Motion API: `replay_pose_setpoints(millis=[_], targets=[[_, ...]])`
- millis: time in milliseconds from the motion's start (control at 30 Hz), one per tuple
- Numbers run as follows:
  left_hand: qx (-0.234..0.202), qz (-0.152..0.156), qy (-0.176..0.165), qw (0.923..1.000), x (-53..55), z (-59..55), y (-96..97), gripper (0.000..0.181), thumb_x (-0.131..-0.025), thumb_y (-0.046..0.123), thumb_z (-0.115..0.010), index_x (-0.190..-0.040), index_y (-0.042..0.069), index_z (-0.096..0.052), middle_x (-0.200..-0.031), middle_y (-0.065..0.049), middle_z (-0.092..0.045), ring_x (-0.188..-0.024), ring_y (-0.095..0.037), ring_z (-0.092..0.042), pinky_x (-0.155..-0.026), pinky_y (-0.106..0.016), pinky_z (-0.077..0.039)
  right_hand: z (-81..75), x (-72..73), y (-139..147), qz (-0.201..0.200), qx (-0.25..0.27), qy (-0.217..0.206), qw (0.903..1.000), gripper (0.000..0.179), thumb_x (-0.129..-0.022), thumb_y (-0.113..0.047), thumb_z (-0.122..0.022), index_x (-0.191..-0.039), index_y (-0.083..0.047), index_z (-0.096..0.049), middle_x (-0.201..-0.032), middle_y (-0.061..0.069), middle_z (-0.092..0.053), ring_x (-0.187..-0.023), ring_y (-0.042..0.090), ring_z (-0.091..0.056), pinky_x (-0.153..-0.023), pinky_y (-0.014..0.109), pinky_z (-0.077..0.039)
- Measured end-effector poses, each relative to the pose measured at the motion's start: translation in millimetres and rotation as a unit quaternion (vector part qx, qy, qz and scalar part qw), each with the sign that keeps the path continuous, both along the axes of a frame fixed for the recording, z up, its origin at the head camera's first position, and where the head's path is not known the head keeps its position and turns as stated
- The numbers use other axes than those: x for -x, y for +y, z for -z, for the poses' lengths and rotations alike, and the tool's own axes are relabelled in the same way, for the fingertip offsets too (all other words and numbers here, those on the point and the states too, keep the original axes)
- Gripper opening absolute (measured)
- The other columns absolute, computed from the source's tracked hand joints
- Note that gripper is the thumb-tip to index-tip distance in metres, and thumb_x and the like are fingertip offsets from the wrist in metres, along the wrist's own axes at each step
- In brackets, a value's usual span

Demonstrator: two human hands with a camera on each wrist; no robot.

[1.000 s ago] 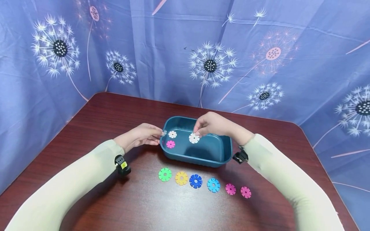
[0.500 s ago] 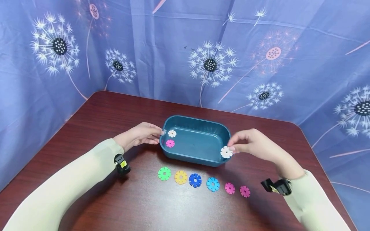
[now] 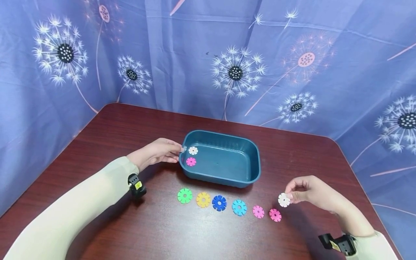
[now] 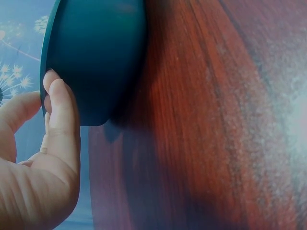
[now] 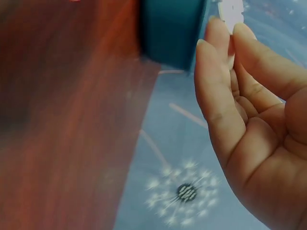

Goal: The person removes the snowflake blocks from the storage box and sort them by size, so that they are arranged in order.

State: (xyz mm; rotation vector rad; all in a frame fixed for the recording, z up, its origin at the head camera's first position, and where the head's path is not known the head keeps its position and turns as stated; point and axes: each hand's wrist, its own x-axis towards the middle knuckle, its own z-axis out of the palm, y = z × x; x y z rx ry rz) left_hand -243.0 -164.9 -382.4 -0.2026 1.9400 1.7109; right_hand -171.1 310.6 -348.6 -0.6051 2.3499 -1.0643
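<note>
My left hand [image 3: 162, 151] holds the left rim of a dark teal plastic basin [image 3: 224, 180], thumb at the rim and fingers against the outer wall [image 4: 100, 57]. Inside the basin, near that end, lie a white notched disc [image 3: 193, 150] and a pink notched disc [image 3: 191, 161]. My right hand [image 3: 312, 193] pinches another white notched disc [image 3: 284, 199] between thumb and fingertips, to the right of the basin. That disc hangs just above and right of the end of a row of flat notched discs on the table.
From left to right the row has a green disc [image 3: 185, 195], a yellow disc [image 3: 203, 199], a dark blue disc [image 3: 219, 203], a light blue disc [image 3: 239, 207], a pink disc [image 3: 258, 212] and another pink disc [image 3: 275, 215]. A floral curtain [image 3: 195, 72] hangs behind the wooden table [image 3: 146, 224].
My right hand has carried the white disc out over the basin's right end, then right and toward me, to the end of the row. My left hand stays on the rim.
</note>
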Motion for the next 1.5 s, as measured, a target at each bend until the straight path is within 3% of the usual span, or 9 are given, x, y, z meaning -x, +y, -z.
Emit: replay_pose_setpoints(millis=[333,600,833,1133,1500], targets=[[0.003,-0.003,0.0,1.0,-0.6,-0.4,0.8,0.043,-0.103,0.012,-0.058,-0.138,-0.011,-0.052,-0.084,-0.001,-0.068,-0.064,-0.006,-0.066,-0.063,-0.015,-0.061,21.8,-11.9,29,-0.006,-0.002,-0.051,0.9987,0.016,-0.099,-0.003,-0.062,-0.1,0.014,-0.064,-0.084,-0.013,-0.067,-0.08,-0.003,-0.066,-0.071,0.022,-0.063],[0.0,0.0,0.0,1.0,-0.9,-1.1,-0.2,0.043,-0.103,0.011,-0.057,-0.139,-0.011,-0.051,-0.086,-0.001,-0.068,-0.064,-0.005,-0.066,-0.064,-0.015,-0.061,35.6,-14.9,42,-0.003,-0.036,-0.049,0.9981,0.019,-0.098,-0.007,-0.064,-0.097,0.012,-0.065,-0.083,-0.019,-0.063,-0.08,-0.006,-0.058,-0.069,0.02,-0.056],[0.004,-0.004,0.001,1.0,-0.2,0.0,-0.6,0.043,-0.103,0.012,-0.058,-0.139,-0.01,-0.053,-0.089,-0.003,-0.068,-0.064,-0.006,-0.066,-0.064,-0.016,-0.061,43.5,-15.0,38,0.02,-0.071,-0.02,0.9971,0.013,-0.096,-0.006,-0.065,-0.094,0.006,-0.069,-0.083,-0.014,-0.066,-0.075,-0.007,-0.053,-0.062,0.022,-0.053],[0.005,-0.008,0.0,1.0,2.3,3.2,-0.4,0.041,-0.102,0.011,-0.058,-0.137,-0.01,-0.053,-0.082,0.0,-0.066,-0.062,-0.005,-0.065,-0.061,-0.014,-0.06,48.0,-11.2,29,0.05,-0.12,-0.043,0.9907,0.01,-0.096,-0.003,-0.065,-0.095,0.005,-0.07,-0.088,0.007,-0.07,-0.073,-0.003,-0.056,-0.061,0.027,-0.056],[0.001,-0.003,0.002,1.0,2.6,4.6,-1.3,0.042,-0.102,0.012,-0.059,-0.138,-0.01,-0.053,-0.085,-0.002,-0.067,-0.063,-0.005,-0.066,-0.062,-0.014,-0.06,52.5,-13.2,23,0.1,-0.144,-0.041,0.9837,0.013,-0.094,-0.012,-0.073,-0.092,0.0,-0.071,-0.085,0.003,-0.07,-0.079,0.013,-0.063,-0.063,0.032,-0.06]])
